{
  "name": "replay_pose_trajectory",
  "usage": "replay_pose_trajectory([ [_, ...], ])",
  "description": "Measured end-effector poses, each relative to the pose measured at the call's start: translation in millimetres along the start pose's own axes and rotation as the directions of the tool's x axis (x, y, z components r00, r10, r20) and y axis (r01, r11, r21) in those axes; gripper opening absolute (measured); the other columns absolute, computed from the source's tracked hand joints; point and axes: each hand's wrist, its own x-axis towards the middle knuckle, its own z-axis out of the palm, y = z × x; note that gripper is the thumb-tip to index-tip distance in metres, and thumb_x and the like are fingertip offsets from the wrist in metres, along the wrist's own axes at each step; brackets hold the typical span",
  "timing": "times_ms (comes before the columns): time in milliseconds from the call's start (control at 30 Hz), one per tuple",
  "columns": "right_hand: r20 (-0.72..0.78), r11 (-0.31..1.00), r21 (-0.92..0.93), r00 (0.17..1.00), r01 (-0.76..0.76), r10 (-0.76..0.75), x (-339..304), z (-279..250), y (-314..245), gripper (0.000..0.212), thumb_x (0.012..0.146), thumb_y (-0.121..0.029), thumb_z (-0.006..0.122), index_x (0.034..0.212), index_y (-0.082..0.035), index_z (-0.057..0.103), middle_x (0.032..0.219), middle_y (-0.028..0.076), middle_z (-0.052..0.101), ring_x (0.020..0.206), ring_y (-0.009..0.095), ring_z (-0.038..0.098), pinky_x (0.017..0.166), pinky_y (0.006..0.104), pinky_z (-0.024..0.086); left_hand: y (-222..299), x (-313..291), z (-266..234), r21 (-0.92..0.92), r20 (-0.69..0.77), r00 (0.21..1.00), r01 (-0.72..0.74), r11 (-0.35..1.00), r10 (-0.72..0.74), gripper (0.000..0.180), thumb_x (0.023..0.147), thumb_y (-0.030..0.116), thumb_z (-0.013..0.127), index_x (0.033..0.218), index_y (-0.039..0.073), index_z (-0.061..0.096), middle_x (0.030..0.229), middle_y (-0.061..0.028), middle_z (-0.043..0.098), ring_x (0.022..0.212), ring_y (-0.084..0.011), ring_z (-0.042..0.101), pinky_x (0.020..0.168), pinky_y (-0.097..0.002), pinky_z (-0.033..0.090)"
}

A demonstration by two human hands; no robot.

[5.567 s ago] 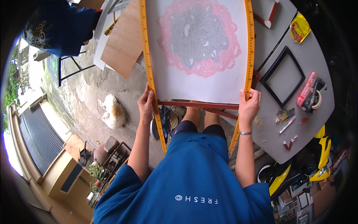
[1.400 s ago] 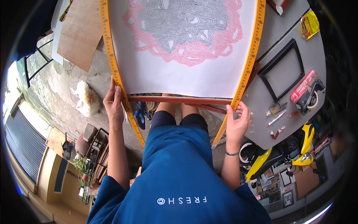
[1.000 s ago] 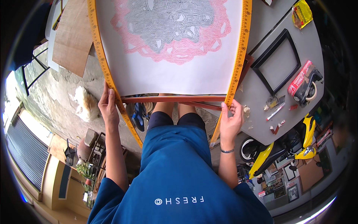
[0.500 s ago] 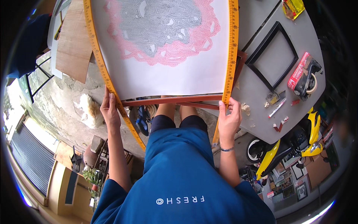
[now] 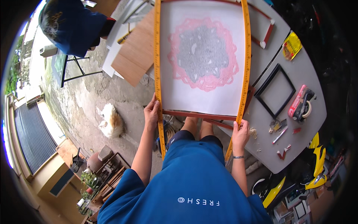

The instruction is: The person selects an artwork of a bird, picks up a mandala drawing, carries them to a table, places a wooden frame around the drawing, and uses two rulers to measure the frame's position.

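A white sheet (image 5: 201, 100) with a grey patterned middle and a pink lacy border lies before me. Along its left side runs a long yellow measuring strip (image 5: 157, 56), and a second yellow measuring strip (image 5: 246, 52) follows its right side. Both stick out past the near edge. My left hand (image 5: 151, 114) pinches the left strip near the sheet's lower corner. On the other side, the thumb and fingers of my right hand (image 5: 241, 133) close on the right strip. A reddish-brown wooden strip (image 5: 201, 115) shows along the sheet's near edge.
The grey table (image 5: 272, 149) on the right holds a black frame (image 5: 276, 91), a tape dispenser (image 5: 304, 106), a marker (image 5: 280, 135) and a yellow packet (image 5: 292, 46). A plywood board (image 5: 136, 52) lies at left. A white-and-tan animal (image 5: 111, 121) rests on the floor; a person (image 5: 74, 28) is at far left.
My view has shifted, so the whole patterned sheet and more of the table now show, lying further right. Both hands keep their hold on the measuring strips near the lower corners.
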Motion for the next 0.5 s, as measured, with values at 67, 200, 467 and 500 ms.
replay_pose_trajectory([
  [67, -0.007, 1.0, -0.011, 1.0, 0.021, -0.022, 1, -2, 1, 0.024, 0.09, -0.023, 0.065, 0.101, -0.006, 0.054, 0.099, 0.013, 0.062, 0.09, 0.036, 0.062, 0.075, 0.0465, 0.05, 4, -2, 5, -0.014, 0.0, 1.0, -0.014, 1.0, 0.014, 0.046, 0.099, 0.014, 0.058, 0.141, -0.001, 0.047, 0.136, -0.0026, 0.055, 0.115, -0.0079, 0.052, 0.1, -0.0233, 0.04],
  [200, 0.018, 0.997, -0.077, 1.0, 0.008, -0.006, 5, -2, -1, 0.027, 0.088, -0.023, 0.067, 0.1, -0.005, 0.052, 0.1, 0.014, 0.062, 0.092, 0.037, 0.062, 0.076, 0.0466, 0.051, -2, 1, 2, 0.0, 0.026, 0.998, -0.055, 0.998, 0.055, 0.046, 0.099, 0.014, 0.057, 0.141, 0.0, 0.047, 0.133, -0.0023, 0.057, 0.112, -0.0079, 0.053, 0.098, -0.0231, 0.042],
  [467, 0.001, 0.995, -0.095, 1.0, 0.003, -0.003, 2, -4, -2, 0.027, 0.088, -0.023, 0.067, 0.1, -0.006, 0.051, 0.1, 0.014, 0.063, 0.095, 0.037, 0.061, 0.077, 0.0475, 0.051, 1, 2, 2, -0.005, 0.051, 0.997, -0.061, 0.998, 0.061, 0.045, 0.099, 0.014, 0.057, 0.141, 0.001, 0.049, 0.131, -0.0033, 0.059, 0.108, -0.0072, 0.055, 0.095, -0.0233, 0.044],
  [500, -0.001, 0.996, -0.094, 1.0, 0.001, -0.001, 2, -5, -3, 0.027, 0.088, -0.023, 0.067, 0.1, -0.006, 0.051, 0.1, 0.015, 0.063, 0.096, 0.037, 0.061, 0.078, 0.0476, 0.051, 5, 2, 4, 0.006, 0.05, 0.997, -0.065, 0.998, 0.064, 0.045, 0.099, 0.015, 0.057, 0.141, 0.001, 0.048, 0.131, -0.0021, 0.058, 0.107, -0.0071, 0.054, 0.095, -0.0233, 0.043],
])
